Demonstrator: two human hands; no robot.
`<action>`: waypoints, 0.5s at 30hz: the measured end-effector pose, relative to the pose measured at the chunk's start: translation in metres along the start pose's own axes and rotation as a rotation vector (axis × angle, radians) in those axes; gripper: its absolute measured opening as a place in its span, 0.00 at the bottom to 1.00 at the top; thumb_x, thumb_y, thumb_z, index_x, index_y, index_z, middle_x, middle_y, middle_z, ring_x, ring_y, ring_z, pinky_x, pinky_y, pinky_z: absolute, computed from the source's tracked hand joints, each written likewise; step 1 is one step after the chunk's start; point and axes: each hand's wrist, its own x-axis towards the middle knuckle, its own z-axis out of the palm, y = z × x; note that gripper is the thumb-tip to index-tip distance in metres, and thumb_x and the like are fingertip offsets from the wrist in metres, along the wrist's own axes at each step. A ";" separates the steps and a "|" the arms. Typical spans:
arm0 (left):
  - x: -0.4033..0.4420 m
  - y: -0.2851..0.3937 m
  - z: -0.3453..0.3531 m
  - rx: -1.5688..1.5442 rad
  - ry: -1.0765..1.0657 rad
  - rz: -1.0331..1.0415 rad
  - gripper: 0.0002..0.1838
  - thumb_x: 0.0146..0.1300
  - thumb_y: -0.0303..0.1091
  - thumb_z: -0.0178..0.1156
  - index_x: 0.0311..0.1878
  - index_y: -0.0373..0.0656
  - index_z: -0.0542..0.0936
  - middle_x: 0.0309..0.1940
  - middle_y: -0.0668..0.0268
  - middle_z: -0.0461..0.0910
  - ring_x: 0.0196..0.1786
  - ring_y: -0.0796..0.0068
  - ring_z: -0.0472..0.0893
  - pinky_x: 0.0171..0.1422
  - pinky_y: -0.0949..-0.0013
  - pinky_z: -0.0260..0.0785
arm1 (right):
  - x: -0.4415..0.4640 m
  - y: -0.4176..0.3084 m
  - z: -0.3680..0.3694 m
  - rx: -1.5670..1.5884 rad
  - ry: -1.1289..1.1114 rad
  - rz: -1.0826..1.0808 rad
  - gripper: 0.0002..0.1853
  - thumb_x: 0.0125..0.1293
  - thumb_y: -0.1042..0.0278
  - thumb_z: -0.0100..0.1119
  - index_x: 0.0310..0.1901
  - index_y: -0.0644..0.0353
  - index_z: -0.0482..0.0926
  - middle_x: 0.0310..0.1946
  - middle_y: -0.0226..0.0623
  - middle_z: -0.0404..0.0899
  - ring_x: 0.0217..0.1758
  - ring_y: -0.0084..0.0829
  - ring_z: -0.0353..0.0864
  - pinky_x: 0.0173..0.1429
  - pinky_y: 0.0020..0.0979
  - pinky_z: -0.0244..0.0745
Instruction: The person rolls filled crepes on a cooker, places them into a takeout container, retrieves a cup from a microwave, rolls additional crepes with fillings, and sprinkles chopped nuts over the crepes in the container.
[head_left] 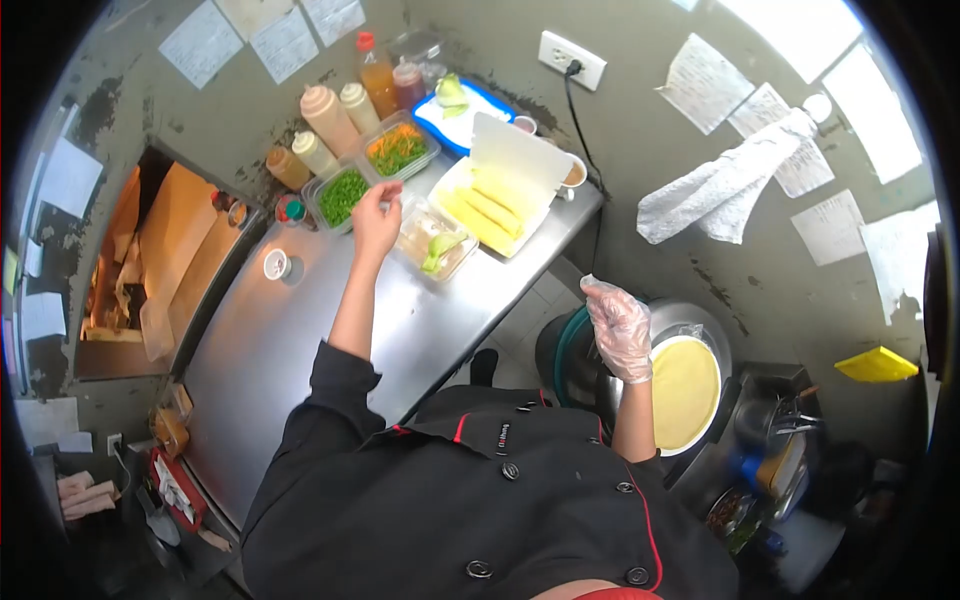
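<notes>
My bare left hand (377,222) hovers over the steel table, its fingers curled into a pinch; whatever they may hold is hidden. Just left of it is a tub of chopped green herbs (343,197). Behind stands a tub of shredded orange and green vegetables (397,150). To its right, a clear container (418,232) holds pale green pieces (440,252). An open white takeout box (520,160) has yellow rolls (482,212) inside. My right hand (620,330), in a clear plastic glove, is raised beyond the table edge with fingers bent closed; any contents cannot be seen.
Several sauce bottles (330,115) line the wall, beside a blue-rimmed tray (430,112). A small white cup (277,264) stands on the steel table (270,340). Right of the gap are a bin (563,350) and a round yellow sheet (685,395). A towel (715,190) hangs on the wall.
</notes>
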 end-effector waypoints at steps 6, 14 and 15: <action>0.074 0.141 0.033 -0.171 0.127 0.482 0.14 0.59 0.22 0.60 0.48 0.41 0.83 0.43 0.58 0.84 0.44 0.62 0.83 0.45 0.65 0.75 | -0.015 -0.042 -0.072 -0.232 0.156 -0.060 0.15 0.59 0.80 0.64 0.48 0.55 0.85 0.43 0.43 0.86 0.43 0.45 0.86 0.49 0.39 0.81; 0.045 0.400 -0.068 -0.513 0.688 1.509 0.11 0.54 0.22 0.60 0.41 0.43 0.84 0.38 0.61 0.81 0.38 0.64 0.81 0.42 0.65 0.76 | 0.006 -0.178 -0.220 -0.572 0.569 -0.580 0.15 0.52 0.81 0.68 0.42 0.57 0.86 0.34 0.37 0.86 0.35 0.38 0.87 0.40 0.34 0.81; 0.039 0.424 -0.086 -0.534 0.773 1.597 0.09 0.59 0.23 0.58 0.42 0.39 0.83 0.40 0.59 0.81 0.40 0.63 0.81 0.44 0.65 0.76 | 0.007 -0.195 -0.231 -0.635 0.593 -0.663 0.16 0.51 0.81 0.68 0.43 0.55 0.86 0.35 0.36 0.86 0.36 0.37 0.87 0.40 0.34 0.80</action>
